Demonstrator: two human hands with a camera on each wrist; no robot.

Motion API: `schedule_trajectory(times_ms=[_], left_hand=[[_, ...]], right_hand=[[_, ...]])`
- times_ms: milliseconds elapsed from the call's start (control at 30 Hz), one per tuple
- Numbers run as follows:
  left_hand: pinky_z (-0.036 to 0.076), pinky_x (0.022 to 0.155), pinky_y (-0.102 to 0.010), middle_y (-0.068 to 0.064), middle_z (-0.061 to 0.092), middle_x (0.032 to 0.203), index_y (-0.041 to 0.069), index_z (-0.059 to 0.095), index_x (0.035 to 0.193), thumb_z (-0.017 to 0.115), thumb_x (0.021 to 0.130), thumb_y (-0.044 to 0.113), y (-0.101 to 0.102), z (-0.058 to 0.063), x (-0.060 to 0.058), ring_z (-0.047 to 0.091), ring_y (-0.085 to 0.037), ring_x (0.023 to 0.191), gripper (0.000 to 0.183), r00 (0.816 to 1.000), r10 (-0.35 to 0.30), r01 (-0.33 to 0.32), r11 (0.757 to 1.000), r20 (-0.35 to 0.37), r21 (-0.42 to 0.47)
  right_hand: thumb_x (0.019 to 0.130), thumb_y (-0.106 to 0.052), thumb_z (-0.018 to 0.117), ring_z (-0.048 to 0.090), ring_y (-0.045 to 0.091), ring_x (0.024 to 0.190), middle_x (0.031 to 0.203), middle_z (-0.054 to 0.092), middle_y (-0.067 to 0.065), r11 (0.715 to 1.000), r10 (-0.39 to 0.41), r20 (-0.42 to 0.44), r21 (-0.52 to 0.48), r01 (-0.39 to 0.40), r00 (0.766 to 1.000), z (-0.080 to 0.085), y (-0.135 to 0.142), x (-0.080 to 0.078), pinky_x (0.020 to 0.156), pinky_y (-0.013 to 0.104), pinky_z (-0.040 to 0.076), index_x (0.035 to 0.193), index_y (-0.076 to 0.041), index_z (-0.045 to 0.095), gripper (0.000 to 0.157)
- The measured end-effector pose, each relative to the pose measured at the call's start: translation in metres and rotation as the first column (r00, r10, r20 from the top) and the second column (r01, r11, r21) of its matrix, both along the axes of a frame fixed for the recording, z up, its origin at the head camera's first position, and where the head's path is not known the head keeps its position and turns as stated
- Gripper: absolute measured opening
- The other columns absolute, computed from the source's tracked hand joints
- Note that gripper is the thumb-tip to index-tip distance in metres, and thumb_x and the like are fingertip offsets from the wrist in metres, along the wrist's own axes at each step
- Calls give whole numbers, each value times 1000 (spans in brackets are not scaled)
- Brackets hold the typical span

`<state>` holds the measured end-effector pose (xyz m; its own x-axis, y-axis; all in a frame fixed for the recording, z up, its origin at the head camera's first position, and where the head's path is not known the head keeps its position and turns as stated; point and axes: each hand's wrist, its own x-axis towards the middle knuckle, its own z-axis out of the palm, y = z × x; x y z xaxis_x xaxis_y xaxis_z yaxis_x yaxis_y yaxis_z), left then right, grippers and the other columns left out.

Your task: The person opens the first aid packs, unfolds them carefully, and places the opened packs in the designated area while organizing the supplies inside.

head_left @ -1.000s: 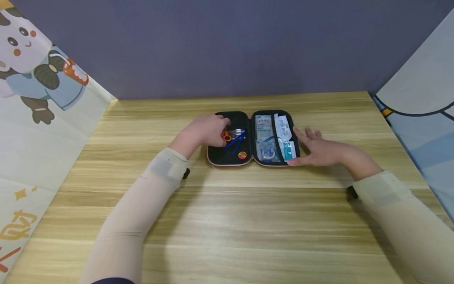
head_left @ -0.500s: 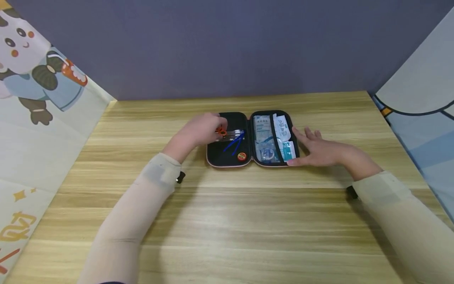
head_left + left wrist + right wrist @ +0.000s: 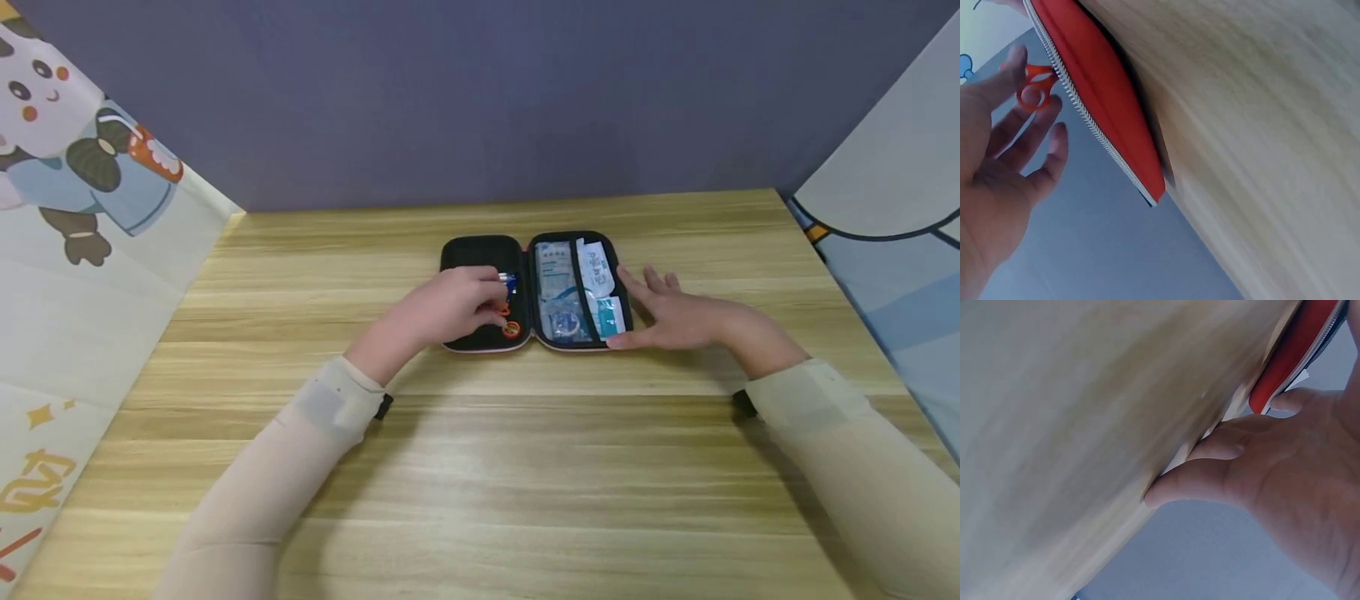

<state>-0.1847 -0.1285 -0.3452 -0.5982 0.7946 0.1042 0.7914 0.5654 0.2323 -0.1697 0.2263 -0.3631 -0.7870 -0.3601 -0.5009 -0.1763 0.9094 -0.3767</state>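
A zippered first-aid case (image 3: 471, 340), black inside and red outside, lies unfolded on the wooden table. Over its left half, my left hand (image 3: 453, 307) pinches a small pair of scissors by the orange handles (image 3: 1036, 100); the blades are hidden in both views. Just beyond the fingertips, blue strips (image 3: 509, 284) show, partly covered by the hand. A round orange badge (image 3: 512, 330) sits below them. My right hand (image 3: 675, 321) rests with spread fingers at the case's right edge, thumb at its near corner and other fingers on the table.
In the case's right half, a black elastic strap (image 3: 582, 287) crosses clear packets (image 3: 555, 275), a white packet (image 3: 597, 271) and a teal-and-white packet (image 3: 609, 317). The wooden table (image 3: 525, 467) meets a dark wall panel (image 3: 480, 108) behind the case.
My left hand first drew the scissors leftward, then carried them right and nearer, over the blue strips and close to the badge. The right hand stays in place.
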Motion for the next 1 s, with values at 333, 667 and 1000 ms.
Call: schedule_trajectory(times_ms=[333, 667, 1000], left_hand=[[60, 88, -40, -6, 73, 112, 12, 79, 110, 72, 103, 25, -12, 5, -25, 70, -21, 97, 16, 989, 127, -125, 992, 80, -28], [59, 87, -46, -7, 68, 105, 12, 73, 103, 76, 99, 28, -7, -6, -53, 67, -26, 93, 17, 979, 202, -200, 928, -26, -315], [61, 90, -50, -12, 73, 108, 9, 74, 107, 66, 101, 15, 5, -8, -66, 71, -30, 96, 12, 979, 146, -190, 909, -143, -372]], right_hand=[[92, -78, 63, -16, 68, 153, 170, -21, 36, 1000, 1, -7, 5, -1, 1000, -1, 0, -1, 112, 91, 9, 169, -25, -18, 124], [92, -78, 62, -16, 67, 154, 171, -22, 35, 1000, -4, -3, 0, 4, 1000, -2, 1, 1, 111, 92, 9, 169, -27, -19, 123], [92, -78, 62, -16, 67, 154, 171, -23, 34, 1000, -5, -7, 2, 5, 1000, -2, 2, 1, 111, 93, 8, 169, -28, -19, 122]])
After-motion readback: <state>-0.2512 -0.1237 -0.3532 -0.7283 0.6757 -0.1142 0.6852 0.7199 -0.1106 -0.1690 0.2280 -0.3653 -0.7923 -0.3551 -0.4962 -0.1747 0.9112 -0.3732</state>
